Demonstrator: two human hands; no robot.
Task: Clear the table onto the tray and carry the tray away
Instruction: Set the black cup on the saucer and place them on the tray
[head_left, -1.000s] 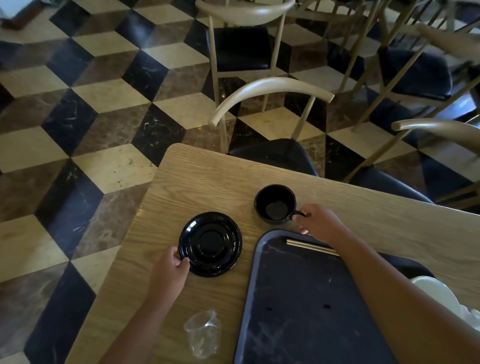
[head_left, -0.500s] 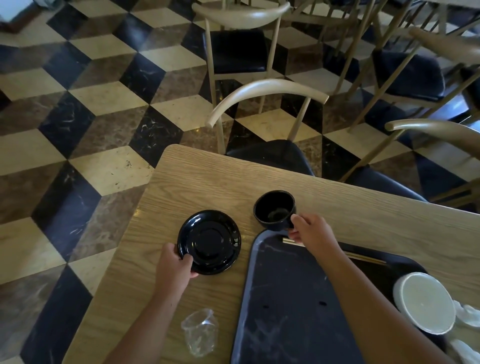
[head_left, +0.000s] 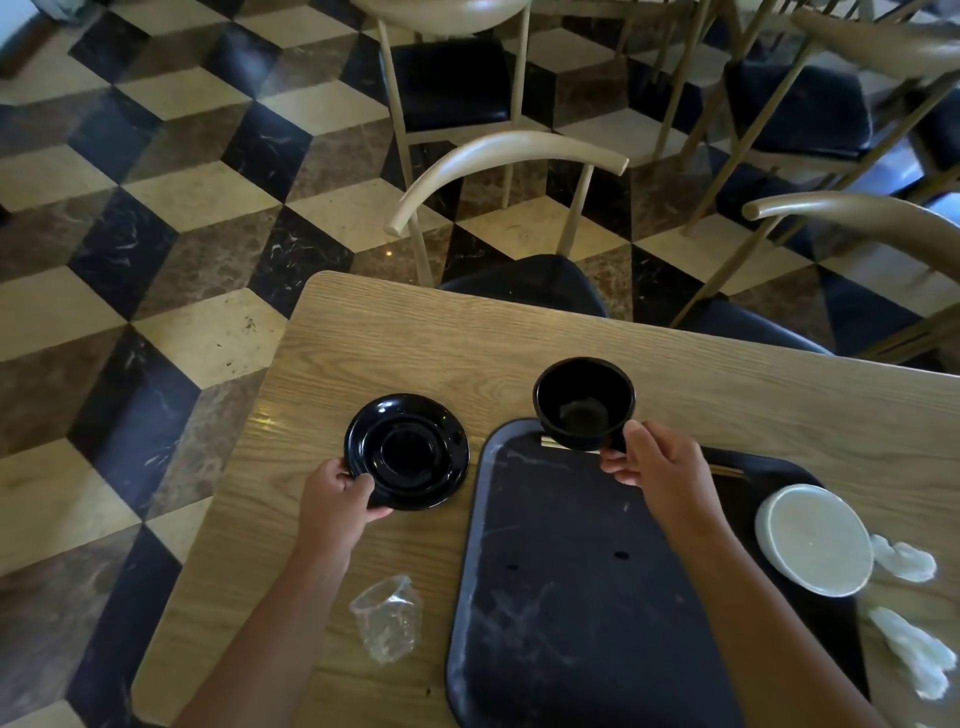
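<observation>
Right hand: right hand (head_left: 658, 462) reaches forward over the tray's far edge, its grip pinching the handle of the black cup (head_left: 584, 402), which is held over the tray's far-left corner.
Left hand: left hand (head_left: 337, 501) stretches out from the near left, grip pressed on the near-left rim of the black saucer (head_left: 408, 451).
Saucer: on the desk (head_left: 426, 343), just left of the tray.
Tray: dark tray (head_left: 571, 597) on the desk's near right; chopsticks (head_left: 566, 445) along its far edge, white lidded bowl (head_left: 813, 538) at its right side.
Plastic wrapper: clear wrapper (head_left: 387, 618) on the desk, near left of the tray.

Dim, warm light; glare glinting on worktop (head_left: 266, 413) left of the saucer (head_left: 407, 451) grip. Wide-angle bending chairs (head_left: 511, 156) at edges. Black tray (head_left: 561, 597) losing detail.
</observation>
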